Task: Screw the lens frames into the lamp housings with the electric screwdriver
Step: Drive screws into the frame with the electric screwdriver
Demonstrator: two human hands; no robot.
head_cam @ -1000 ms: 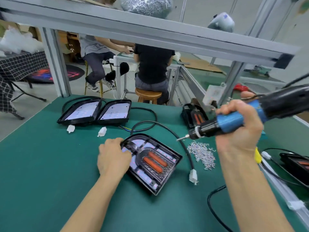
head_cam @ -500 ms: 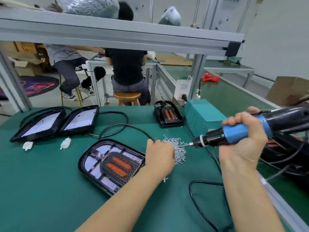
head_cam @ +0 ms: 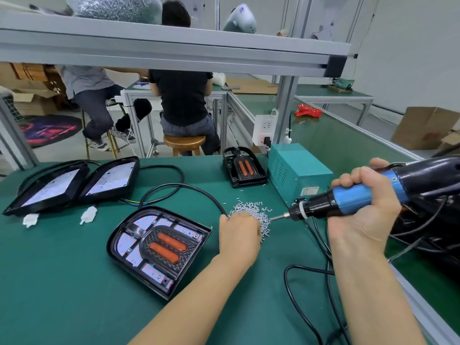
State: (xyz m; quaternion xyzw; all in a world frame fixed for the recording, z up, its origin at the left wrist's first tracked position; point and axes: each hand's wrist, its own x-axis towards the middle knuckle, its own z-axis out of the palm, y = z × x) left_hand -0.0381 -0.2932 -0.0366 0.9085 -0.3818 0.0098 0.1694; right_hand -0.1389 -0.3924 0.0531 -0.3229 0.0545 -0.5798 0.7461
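Lamp housing with lens frame seated, flat on green bench mat; open mat in front of it and to its left. Screw pile just right of housing, teal power box beyond. Left hand knuckles-up on near edge of pile, fingers curled under; grip on a screw not discernible. Right hand wrapped around electric screwdriver, held right of housing, bit tip at pile's right edge.

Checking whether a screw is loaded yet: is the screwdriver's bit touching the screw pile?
Cannot tell. In the head view the electric screwdriver bit ends right at the edge of the screw pile, with no plain gap or contact.
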